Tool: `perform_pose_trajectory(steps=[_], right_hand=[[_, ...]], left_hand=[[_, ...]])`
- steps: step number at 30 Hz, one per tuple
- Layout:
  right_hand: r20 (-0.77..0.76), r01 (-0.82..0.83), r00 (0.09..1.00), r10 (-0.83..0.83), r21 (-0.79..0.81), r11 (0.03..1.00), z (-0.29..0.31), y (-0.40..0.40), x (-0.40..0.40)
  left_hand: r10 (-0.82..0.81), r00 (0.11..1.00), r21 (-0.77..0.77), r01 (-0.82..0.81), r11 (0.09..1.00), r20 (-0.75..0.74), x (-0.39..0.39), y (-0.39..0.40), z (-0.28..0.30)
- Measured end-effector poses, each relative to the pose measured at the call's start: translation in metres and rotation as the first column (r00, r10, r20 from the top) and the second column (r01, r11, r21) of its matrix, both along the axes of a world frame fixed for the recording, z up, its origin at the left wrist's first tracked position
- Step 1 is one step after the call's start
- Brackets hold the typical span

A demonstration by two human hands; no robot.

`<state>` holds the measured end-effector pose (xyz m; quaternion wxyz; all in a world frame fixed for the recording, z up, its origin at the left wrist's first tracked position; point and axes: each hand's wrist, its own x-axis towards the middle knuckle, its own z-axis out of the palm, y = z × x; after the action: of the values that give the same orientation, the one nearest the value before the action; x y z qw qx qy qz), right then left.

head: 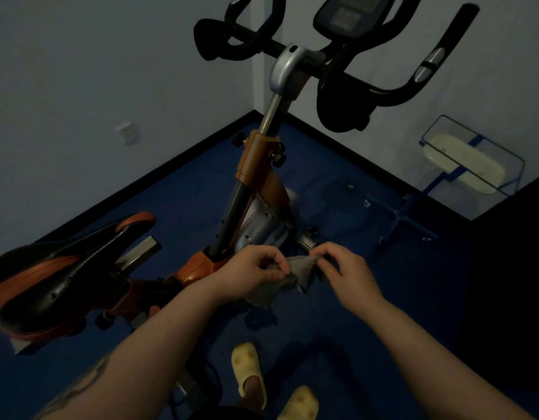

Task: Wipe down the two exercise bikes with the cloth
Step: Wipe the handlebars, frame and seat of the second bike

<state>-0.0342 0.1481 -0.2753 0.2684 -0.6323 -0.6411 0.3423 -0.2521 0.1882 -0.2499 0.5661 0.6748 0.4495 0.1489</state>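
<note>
Both hands hold the grey cloth [295, 275] stretched between them: left hand [256, 266] fingers and right hand [342, 265] fingers each pinch an edge, beside the exercise bike [250, 189].

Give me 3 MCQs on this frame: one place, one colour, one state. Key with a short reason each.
1. Where is the saddle relative to the hands?
A. To their left
B. To their right
C. Directly beneath them

2. What colour are the slippers?
A. Black
B. Pale yellow
C. Red

3. How is the cloth held?
A. Draped on the handlebar, untouched
B. Lying on the floor
C. Pinched between both hands

Key:
1 A, the saddle sits at the frame's left edge, the hands right of it.
2 B, both slippers on the blue floor are pale yellow.
3 C, the left hand and the right hand each have a grip on the grey cloth in front of the exercise bike.
</note>
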Motion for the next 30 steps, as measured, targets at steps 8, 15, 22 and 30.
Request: perform_pose_trajectory(steps=[8, 15, 22, 30], right_hand=[[0.020, -0.017, 1.000, 0.017, -0.008, 1.000, -0.003, 0.001, 0.009], [-0.225, -0.189, 0.961, 0.159, -0.117, 0.975, 0.001, 0.001, -0.002], [-0.106, -0.047, 0.993, 0.045, -0.018, 0.999, 0.005, 0.002, -0.009], [-0.104, -0.089, 0.990, 0.091, 0.021, 0.996, 0.008, 0.008, -0.007]], left_hand=[[0.099, 0.995, -0.007, -0.099, 0.995, 0.013, 0.004, 0.001, 0.010], [0.064, 0.998, 0.138, -0.065, 0.988, 0.015, 0.012, -0.002, 0.016], [0.088, 0.996, 0.173, -0.093, 0.981, 0.035, 0.013, 0.002, 0.020], [0.102, 0.992, 0.136, -0.112, 0.984, 0.079, 0.009, 0.002, 0.027]])
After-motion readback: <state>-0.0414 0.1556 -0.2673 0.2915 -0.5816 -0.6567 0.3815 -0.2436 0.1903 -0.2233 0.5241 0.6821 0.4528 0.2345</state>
